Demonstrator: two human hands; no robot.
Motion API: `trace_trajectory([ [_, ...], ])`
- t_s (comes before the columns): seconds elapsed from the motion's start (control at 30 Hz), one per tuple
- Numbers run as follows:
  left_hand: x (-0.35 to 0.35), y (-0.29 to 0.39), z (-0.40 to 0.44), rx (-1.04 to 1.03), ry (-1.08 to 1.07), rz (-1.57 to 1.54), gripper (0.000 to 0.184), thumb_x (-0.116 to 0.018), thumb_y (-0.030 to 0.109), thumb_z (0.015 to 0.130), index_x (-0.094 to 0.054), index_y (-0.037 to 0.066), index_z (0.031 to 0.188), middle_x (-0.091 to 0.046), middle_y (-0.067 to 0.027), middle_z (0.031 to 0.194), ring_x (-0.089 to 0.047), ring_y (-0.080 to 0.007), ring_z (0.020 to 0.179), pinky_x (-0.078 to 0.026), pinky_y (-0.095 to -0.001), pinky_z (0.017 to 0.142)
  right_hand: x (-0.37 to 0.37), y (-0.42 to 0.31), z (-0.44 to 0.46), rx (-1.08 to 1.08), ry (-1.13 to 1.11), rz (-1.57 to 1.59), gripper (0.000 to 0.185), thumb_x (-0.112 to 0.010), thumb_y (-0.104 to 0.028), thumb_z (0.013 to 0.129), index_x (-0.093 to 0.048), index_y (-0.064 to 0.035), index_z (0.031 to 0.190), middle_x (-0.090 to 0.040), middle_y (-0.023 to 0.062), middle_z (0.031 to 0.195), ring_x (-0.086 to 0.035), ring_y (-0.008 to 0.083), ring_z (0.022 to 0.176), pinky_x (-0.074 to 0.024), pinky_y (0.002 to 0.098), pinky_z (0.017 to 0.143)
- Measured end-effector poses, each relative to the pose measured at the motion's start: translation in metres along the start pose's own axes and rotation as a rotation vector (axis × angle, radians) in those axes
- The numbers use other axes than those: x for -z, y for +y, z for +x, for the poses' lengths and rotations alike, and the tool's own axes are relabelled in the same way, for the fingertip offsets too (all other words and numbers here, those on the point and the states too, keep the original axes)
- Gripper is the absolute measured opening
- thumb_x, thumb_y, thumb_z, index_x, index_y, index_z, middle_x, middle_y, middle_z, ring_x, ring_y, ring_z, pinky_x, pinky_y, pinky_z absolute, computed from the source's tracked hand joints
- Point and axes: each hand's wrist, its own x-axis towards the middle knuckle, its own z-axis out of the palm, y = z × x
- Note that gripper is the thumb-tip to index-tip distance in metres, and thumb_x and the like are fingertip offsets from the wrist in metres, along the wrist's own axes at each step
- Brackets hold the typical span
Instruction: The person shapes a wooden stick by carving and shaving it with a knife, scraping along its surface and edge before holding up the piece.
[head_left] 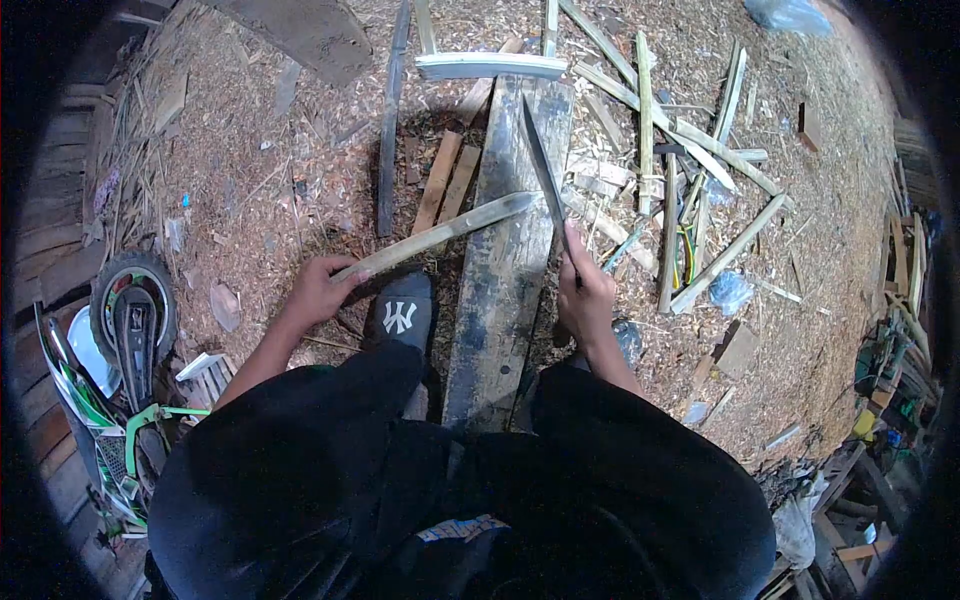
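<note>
My left hand (322,290) is closed round the near end of a pale wooden strip (440,232), which slants up to the right. The strip's far end rests on a worn wooden plank (500,290) between my legs. My right hand (585,290) grips a long dark blade (543,155), its handle hidden in my fingers. The blade points up and slightly left over the plank, close to the strip's far end; whether they touch I cannot tell. Across the plank's far end lies a short pale piece of wood (490,66).
Wood chips cover the ground. Several loose strips (645,120) lie at the right, with two short brown boards (437,180) left of the plank. A green and white bike (125,420) lies at the left edge. Scrap wood (880,500) is piled at the lower right.
</note>
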Motion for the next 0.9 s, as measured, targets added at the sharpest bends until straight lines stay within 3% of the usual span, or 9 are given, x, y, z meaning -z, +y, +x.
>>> trace_trajectory([
  [0.23,-0.004,0.001,0.000,0.030,0.034,0.033,0.034,-0.076,0.033,0.091,-0.077,0.004,0.110,-0.076,-0.0134,0.090,-0.071,-0.0187,0.082,-0.054,-0.0368,0.078,0.004,-0.006,0.001,-0.149,-0.127,-0.019,0.048,-0.056,-0.002,0.098,-0.055,-0.0100,0.145,-0.070,0.0248,0.118,-0.074,0.0349,0.096,-0.0575,0.0383,0.077],
  [0.3,-0.003,0.006,-0.002,0.028,0.040,0.011,0.034,-0.076,0.032,0.091,-0.076,0.004,0.110,-0.076,-0.0135,0.089,-0.071,-0.0189,0.081,-0.054,-0.0369,0.078,0.005,-0.011,0.005,0.015,-0.003,-0.063,0.051,-0.057,0.003,0.095,-0.055,-0.0071,0.146,-0.072,0.0247,0.107,-0.075,0.0338,0.087,-0.0589,0.0419,0.075],
  [0.43,-0.001,0.012,-0.002,0.049,0.023,0.017,0.034,-0.076,0.032,0.092,-0.076,0.003,0.111,-0.076,-0.0138,0.088,-0.070,-0.0183,0.081,-0.054,-0.0367,0.077,0.011,-0.014,0.007,0.000,0.064,-0.045,0.047,-0.060,0.004,0.093,-0.059,0.0000,0.139,-0.071,0.0257,0.111,-0.076,0.0300,0.087,-0.0576,0.0359,0.072],
  [0.57,-0.001,0.006,-0.001,0.035,0.015,0.008,0.034,-0.076,0.031,0.091,-0.076,0.003,0.110,-0.076,-0.0136,0.088,-0.070,-0.0172,0.081,-0.054,-0.0364,0.077,0.007,-0.008,0.008,0.068,0.068,-0.057,0.047,-0.059,0.003,0.094,-0.058,-0.0026,0.141,-0.070,0.0263,0.115,-0.075,0.0315,0.092,-0.0580,0.0369,0.075],
  [0.63,-0.001,0.007,0.000,0.017,0.017,0.008,0.034,-0.076,0.031,0.091,-0.076,0.003,0.110,-0.077,-0.0134,0.089,-0.070,-0.0171,0.081,-0.054,-0.0364,0.077,0.008,-0.005,0.004,-0.064,-0.100,-0.075,0.048,-0.057,0.001,0.096,-0.056,-0.0053,0.144,-0.070,0.0255,0.117,-0.075,0.0335,0.096,-0.0582,0.0387,0.080],
  [0.9,-0.003,0.006,-0.002,0.054,0.007,0.003,0.036,-0.076,0.032,0.092,-0.076,0.002,0.111,-0.077,-0.0141,0.093,-0.072,-0.0205,0.084,-0.054,-0.0374,0.080,0.005,-0.009,0.009,-0.100,-0.113,-0.033,0.048,-0.055,-0.002,0.098,-0.054,-0.0076,0.146,-0.070,0.0246,0.117,-0.073,0.0358,0.100,-0.0579,0.0399,0.083],
])
